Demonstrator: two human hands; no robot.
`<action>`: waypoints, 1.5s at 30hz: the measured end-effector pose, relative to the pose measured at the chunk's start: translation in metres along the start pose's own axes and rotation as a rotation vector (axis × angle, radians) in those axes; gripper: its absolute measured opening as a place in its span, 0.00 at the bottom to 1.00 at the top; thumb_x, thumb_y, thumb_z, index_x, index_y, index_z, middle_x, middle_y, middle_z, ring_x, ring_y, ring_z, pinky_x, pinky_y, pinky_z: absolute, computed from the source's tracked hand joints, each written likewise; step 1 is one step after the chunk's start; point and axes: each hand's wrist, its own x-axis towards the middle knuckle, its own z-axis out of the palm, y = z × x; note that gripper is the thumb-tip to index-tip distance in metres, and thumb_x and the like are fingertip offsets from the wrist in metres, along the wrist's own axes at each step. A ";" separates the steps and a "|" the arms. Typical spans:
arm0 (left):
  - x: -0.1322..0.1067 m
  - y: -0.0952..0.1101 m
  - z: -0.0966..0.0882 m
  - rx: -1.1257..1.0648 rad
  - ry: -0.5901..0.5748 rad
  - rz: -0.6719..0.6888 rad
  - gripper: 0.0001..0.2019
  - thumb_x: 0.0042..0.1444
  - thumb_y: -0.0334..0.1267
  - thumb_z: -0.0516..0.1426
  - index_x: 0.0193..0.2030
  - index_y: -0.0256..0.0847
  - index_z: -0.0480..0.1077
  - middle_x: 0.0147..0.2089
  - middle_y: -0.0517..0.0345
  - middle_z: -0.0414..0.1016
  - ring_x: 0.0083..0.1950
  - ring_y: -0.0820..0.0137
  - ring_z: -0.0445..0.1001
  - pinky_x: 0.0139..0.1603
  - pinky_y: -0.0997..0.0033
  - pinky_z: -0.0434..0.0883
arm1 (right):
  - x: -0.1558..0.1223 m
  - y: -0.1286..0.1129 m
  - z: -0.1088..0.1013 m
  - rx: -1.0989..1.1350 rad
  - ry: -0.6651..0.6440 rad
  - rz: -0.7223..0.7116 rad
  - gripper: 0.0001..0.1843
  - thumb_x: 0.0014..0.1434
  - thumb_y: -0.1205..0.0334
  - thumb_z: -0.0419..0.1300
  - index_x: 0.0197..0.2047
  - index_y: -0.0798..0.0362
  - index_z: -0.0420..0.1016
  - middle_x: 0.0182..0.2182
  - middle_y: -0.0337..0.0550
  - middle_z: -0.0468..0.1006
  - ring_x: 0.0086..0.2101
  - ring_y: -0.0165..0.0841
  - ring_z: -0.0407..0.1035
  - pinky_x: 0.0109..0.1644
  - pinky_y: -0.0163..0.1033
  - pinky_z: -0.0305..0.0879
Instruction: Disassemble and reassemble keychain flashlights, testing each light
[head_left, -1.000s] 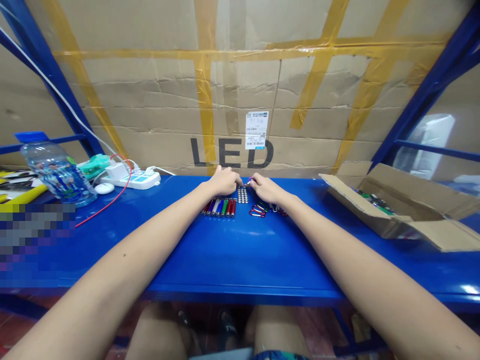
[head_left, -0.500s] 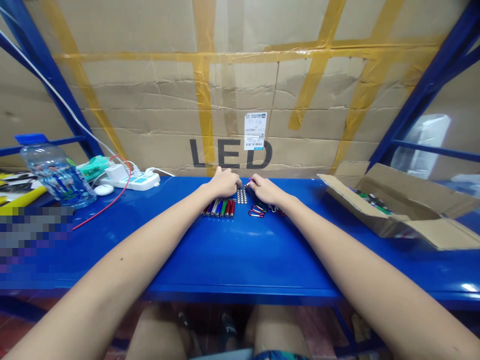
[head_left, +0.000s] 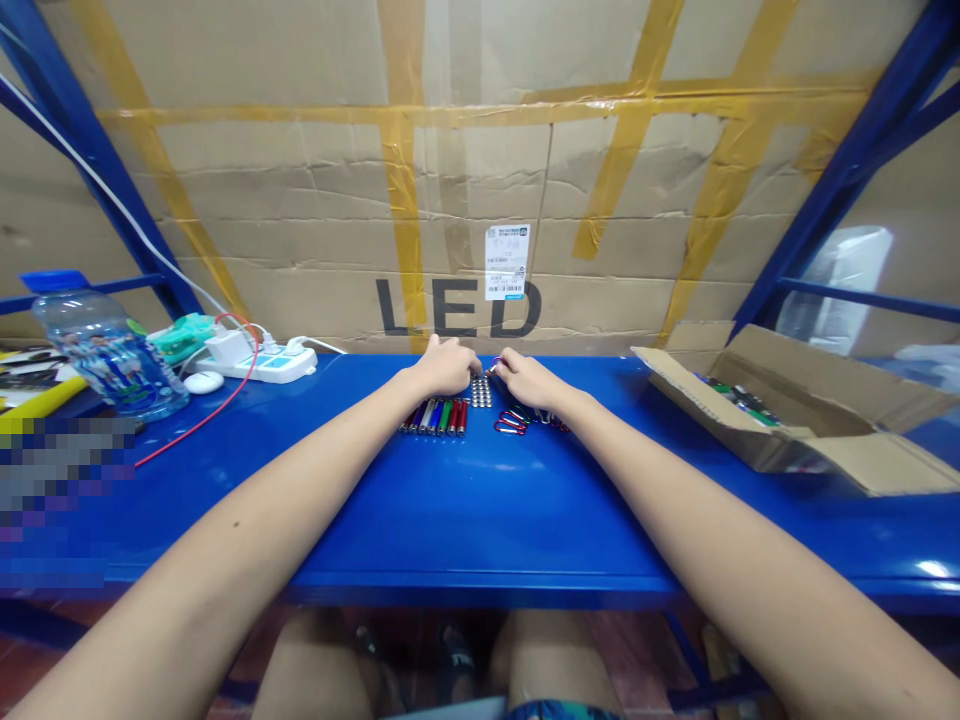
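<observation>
Main risk from my end: knocking the metal discs (head_left: pixel 481 392) out of their grid. They sit close together on the blue table (head_left: pixel 480 510), right between the hands; a dragging fingertip would likely scatter them. Second: the left wrist hangs near the row of coloured tubes (head_left: pixel 442 418); if it drops, I'd expect them to roll. Third: the right wrist partly hides the loose clips (head_left: pixel 510 426), so a sideways sweep could tangle or push them.

Grip: right hand (head_left: pixel 530 378) pinches a purple clip (head_left: pixel 496 362) just beyond the grid. Left hand (head_left: pixel 448 366) has its fingers down at the grid's far left corner; can't tell if it has a disc.

Pose: both forearms reach well forward and converge, left fingers curled down, right hand angled inward, fingertips near each other but apart.
</observation>
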 end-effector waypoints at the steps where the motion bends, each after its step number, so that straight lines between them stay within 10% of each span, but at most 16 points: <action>1: 0.000 0.000 0.000 0.001 0.001 0.001 0.23 0.56 0.27 0.48 0.49 0.48 0.79 0.53 0.51 0.80 0.56 0.52 0.66 0.60 0.41 0.54 | 0.000 0.000 0.000 0.001 -0.001 0.000 0.10 0.71 0.59 0.46 0.36 0.50 0.60 0.40 0.51 0.78 0.40 0.40 0.71 0.40 0.39 0.60; 22: -0.002 -0.003 -0.001 -0.016 0.030 0.003 0.23 0.58 0.26 0.46 0.51 0.46 0.78 0.56 0.52 0.78 0.59 0.51 0.66 0.61 0.36 0.55 | -0.002 -0.001 0.000 0.068 0.064 -0.018 0.09 0.70 0.59 0.47 0.37 0.49 0.61 0.42 0.52 0.79 0.42 0.43 0.73 0.43 0.42 0.63; 31: -0.043 -0.052 -0.018 -0.235 0.224 -0.181 0.12 0.61 0.36 0.54 0.48 0.36 0.74 0.49 0.45 0.78 0.49 0.62 0.74 0.49 0.65 0.69 | -0.034 -0.008 -0.029 0.286 0.167 -0.079 0.07 0.69 0.62 0.48 0.38 0.50 0.64 0.42 0.48 0.83 0.47 0.39 0.74 0.51 0.44 0.64; 38: -0.082 -0.061 -0.021 -0.175 -0.136 -0.485 0.05 0.51 0.38 0.62 0.31 0.39 0.74 0.35 0.52 0.79 0.37 0.66 0.75 0.34 0.73 0.66 | -0.038 -0.018 -0.033 0.242 0.165 -0.052 0.07 0.69 0.63 0.49 0.38 0.51 0.66 0.39 0.48 0.83 0.43 0.39 0.74 0.47 0.44 0.64; 45: -0.082 -0.056 -0.030 -0.266 -0.221 -0.539 0.03 0.47 0.35 0.64 0.27 0.39 0.74 0.30 0.55 0.79 0.30 0.70 0.75 0.30 0.76 0.65 | -0.042 -0.024 -0.032 0.211 0.107 -0.033 0.07 0.68 0.63 0.49 0.37 0.51 0.65 0.39 0.47 0.83 0.41 0.39 0.73 0.45 0.43 0.63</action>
